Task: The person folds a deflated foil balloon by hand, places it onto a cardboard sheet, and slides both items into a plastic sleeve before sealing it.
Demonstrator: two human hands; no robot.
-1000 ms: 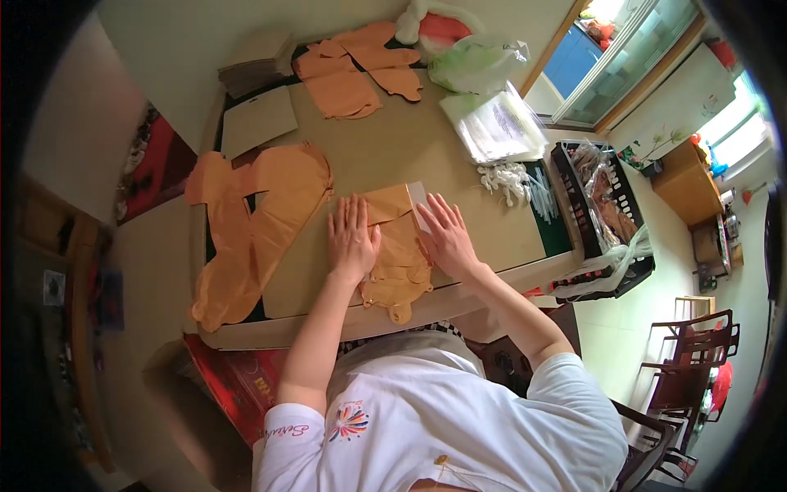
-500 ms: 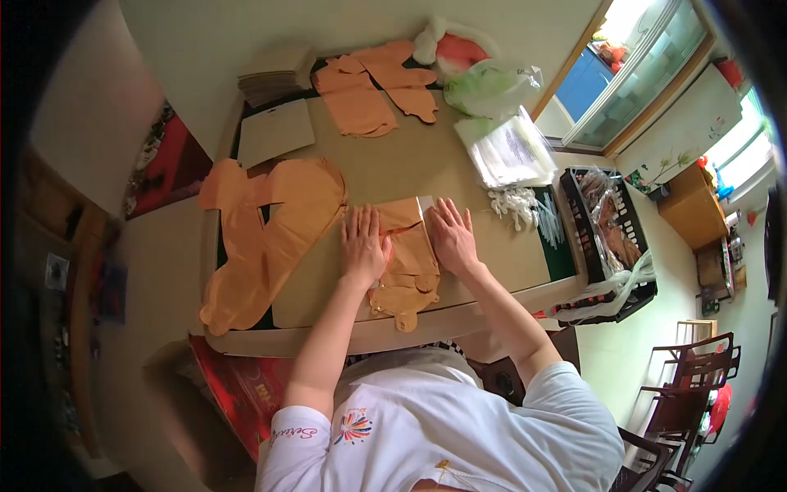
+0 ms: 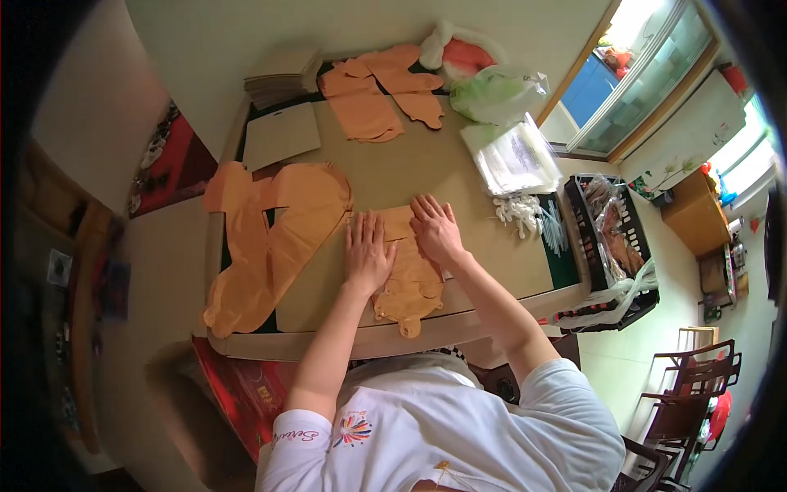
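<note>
A deflated orange foil balloon (image 3: 410, 283), folded into a narrow strip, lies on the table in front of me. Its rounded end with a small tab points towards my body. My left hand (image 3: 369, 256) lies flat along the balloon's left edge, fingers stretched out. My right hand (image 3: 436, 234) presses down on its upper right part, fingers also extended. A pale edge shows just below the right palm; what lies under the fold is hidden. Left of my left hand, a larger unfolded orange foil balloon (image 3: 275, 238) is spread flat.
Further orange balloons (image 3: 365, 102) lie at the back, beside a cardboard sheet (image 3: 281, 135) and a cardboard stack (image 3: 283, 78). Clear plastic bags (image 3: 512, 156), white ribbon (image 3: 518, 213) and thin straws (image 3: 553, 228) lie on the right. A black crate (image 3: 611, 238) stands beyond the table's right edge.
My right hand has moved left from beside the balloon onto its upper part. The balloon's upper part now looks smoother and flatter, and the white strip at its top right no longer shows.
</note>
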